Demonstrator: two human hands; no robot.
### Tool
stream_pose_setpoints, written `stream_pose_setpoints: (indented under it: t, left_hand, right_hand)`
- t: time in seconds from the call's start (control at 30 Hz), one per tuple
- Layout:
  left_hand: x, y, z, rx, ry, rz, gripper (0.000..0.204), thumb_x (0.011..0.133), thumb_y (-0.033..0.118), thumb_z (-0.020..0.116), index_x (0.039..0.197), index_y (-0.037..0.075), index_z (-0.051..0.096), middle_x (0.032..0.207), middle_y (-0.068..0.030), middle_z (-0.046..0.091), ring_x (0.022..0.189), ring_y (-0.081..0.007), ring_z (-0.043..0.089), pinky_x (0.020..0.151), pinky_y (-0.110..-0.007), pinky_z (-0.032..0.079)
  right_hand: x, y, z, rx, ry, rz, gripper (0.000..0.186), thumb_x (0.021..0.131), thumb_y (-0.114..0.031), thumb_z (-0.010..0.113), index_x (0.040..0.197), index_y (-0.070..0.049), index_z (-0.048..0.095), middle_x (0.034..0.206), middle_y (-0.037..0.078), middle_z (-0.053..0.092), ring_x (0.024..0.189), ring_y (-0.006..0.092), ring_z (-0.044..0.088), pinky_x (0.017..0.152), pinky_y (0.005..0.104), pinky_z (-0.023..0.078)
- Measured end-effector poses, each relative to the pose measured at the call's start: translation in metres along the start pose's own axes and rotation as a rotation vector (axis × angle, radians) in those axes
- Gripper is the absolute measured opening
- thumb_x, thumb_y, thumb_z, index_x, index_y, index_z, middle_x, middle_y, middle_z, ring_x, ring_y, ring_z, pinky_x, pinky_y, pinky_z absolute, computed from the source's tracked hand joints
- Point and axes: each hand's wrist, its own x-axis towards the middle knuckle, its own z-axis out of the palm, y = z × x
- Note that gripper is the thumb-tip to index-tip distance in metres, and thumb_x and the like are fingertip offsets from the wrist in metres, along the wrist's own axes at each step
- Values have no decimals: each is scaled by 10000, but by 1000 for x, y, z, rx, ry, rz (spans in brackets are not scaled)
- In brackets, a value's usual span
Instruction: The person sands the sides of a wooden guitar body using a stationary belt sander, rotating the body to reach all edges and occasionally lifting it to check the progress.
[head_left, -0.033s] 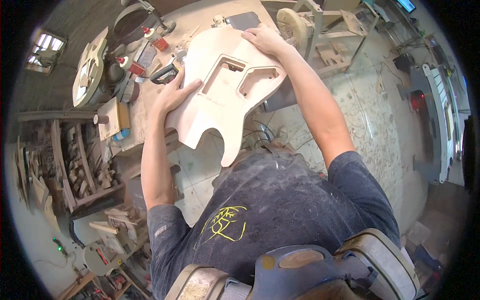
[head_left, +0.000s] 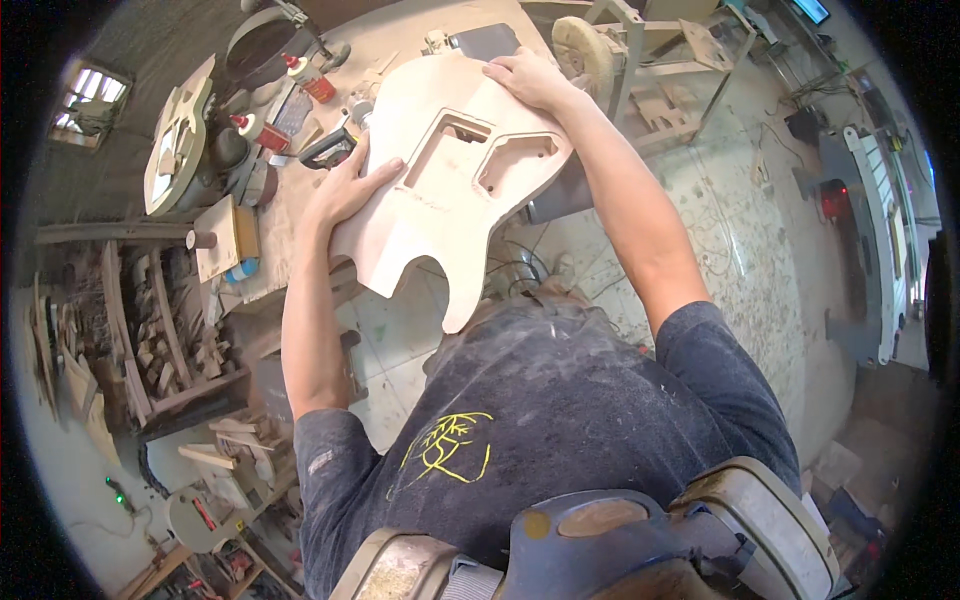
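Note:
A pale, unfinished wooden guitar body [head_left: 445, 205] with two routed cavities is held up in front of me, its horns pointing toward my chest. My left hand [head_left: 352, 183] grips its left edge, with the thumb on the top face. My right hand [head_left: 530, 80] grips the far right edge, fingers curled over it. Just behind my left hand lie a dark tool [head_left: 328, 148] and two glue bottles, one upright [head_left: 310, 78] and one farther left [head_left: 262, 132], on the cluttered workbench [head_left: 275, 275].
Another guitar body [head_left: 165, 160] stands at the bench's left. A wooden frame [head_left: 625, 45] with a round pad [head_left: 580, 55] is at the back right. A shelf of wood offcuts [head_left: 175, 340] is at lower left, grey machinery [head_left: 865, 250] at far right. The tiled floor [head_left: 720, 240] shows below.

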Motion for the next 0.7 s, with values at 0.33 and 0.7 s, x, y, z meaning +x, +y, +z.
stream_pose_setpoints:
  t: [0.33, 0.7]
  left_hand:
    - [30, 12, 16, -37, -24, 73, 1086, 801, 742, 565, 1567, 54, 221, 1448, -342, 425, 1304, -407, 513, 1114, -427, 360]
    - [40, -15, 9, -10, 15, 59, 1140, 754, 774, 589, 1552, 31, 257, 1367, -356, 503, 1225, -415, 579, 1084, -418, 397]
  right_hand:
    - [3, 40, -3, 36, 44, 79, 486, 971, -529, 489, 1269, -192, 673, 1297, 214, 587, 1229, 455, 478, 1080, 513, 372]
    - [13, 35, 11, 37, 30, 62, 499, 982, -528, 453, 1309, -196, 632, 1245, 194, 646, 1162, 424, 578, 1024, 466, 439]
